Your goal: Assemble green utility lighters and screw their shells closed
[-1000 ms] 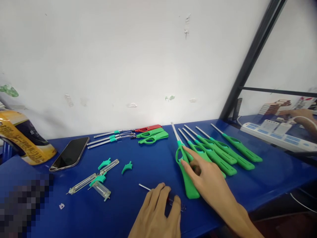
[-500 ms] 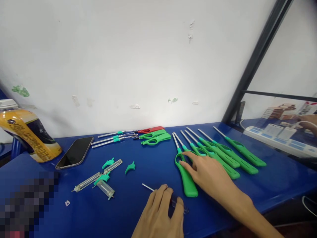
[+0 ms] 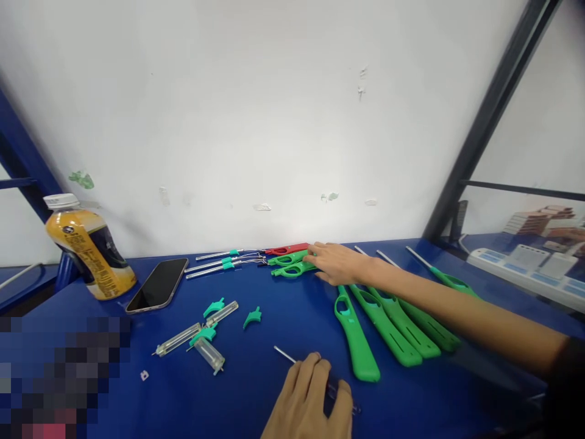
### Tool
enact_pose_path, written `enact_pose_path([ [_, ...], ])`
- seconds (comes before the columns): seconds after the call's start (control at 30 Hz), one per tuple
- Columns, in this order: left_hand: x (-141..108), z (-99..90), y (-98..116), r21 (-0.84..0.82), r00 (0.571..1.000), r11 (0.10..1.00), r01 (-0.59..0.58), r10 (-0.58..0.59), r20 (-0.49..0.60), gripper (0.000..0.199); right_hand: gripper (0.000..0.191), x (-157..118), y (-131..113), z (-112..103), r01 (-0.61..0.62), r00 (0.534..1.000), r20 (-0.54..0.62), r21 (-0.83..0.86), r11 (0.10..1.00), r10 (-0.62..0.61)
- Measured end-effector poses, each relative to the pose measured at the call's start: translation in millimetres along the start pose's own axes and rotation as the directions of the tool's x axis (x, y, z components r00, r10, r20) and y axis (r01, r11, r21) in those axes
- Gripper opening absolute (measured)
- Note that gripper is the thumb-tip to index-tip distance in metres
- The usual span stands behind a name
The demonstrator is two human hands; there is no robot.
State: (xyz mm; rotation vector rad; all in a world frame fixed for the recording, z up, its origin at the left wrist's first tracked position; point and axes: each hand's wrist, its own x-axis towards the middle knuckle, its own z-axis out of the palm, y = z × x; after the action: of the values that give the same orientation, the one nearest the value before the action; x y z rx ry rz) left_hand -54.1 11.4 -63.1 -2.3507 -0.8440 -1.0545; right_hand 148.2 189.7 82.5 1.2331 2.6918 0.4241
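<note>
My left hand (image 3: 311,396) lies on the blue table, fingers curled over a small screwdriver (image 3: 285,354). Its thin metal shaft pokes out past the fingers; most of the dark handle is covered. My right hand (image 3: 336,262) is stretched to the back of the table, with thumb and fingers closed about the end of a green lighter casing (image 3: 292,270). Another green casing (image 3: 276,260) and a red casing (image 3: 287,249) lie beside it. Under and around my right forearm are several whole green lighters (image 3: 359,347), partly hidden by the arm.
Metal lighter tubes with wires (image 3: 212,268) lie left of the casings. Nearer are teal triggers (image 3: 253,317), clear fuel tanks (image 3: 210,355) and a small white part (image 3: 144,375). A phone (image 3: 158,285) and yellow bottle (image 3: 91,250) stand left; a power strip (image 3: 516,259) lies right.
My right hand has left the nearest whole green lighter and moved back and left to the green casings. My left hand stays over the screwdriver. The view has shifted slightly.
</note>
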Motion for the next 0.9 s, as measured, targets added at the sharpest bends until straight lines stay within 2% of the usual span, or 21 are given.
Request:
enact_pose_path([
  [0.13,0,3.1,0,0.025,0.999,0.999,-0.02,0.021,-0.034,0.015,0.042,6,-4,-7,0.071,0.995,0.061,0.069,0.995,-0.075],
  [0.37,9,2.5,-1,0.044,0.994,0.998,-0.033,0.037,-0.103,0.014,0.038,-29,-30,-33,0.155,0.96,0.184,0.284,0.946,-0.213],
  [0.5,12,4.3,-2,0.054,0.99,0.998,-0.036,0.043,-0.137,0.012,0.036,-35,-36,-31,0.159,0.94,0.222,0.388,0.908,-0.259],
  [0.67,12,5.0,-2,0.054,0.991,0.998,-0.037,0.044,-0.124,0.01,0.035,-25,-26,-24,0.163,0.916,0.238,0.517,0.84,-0.324],
  [0.77,11,4.7,-2,0.054,0.993,0.998,-0.034,0.04,-0.113,0.011,0.036,-20,-16,-24,0.149,0.928,0.204,0.564,0.812,-0.312],
  [0.9,8,4.7,-1,0.049,0.997,0.998,-0.034,0.037,-0.071,0.008,0.041,-10,-3,-16,0.081,0.97,0.151,0.532,0.843,-0.188],
])
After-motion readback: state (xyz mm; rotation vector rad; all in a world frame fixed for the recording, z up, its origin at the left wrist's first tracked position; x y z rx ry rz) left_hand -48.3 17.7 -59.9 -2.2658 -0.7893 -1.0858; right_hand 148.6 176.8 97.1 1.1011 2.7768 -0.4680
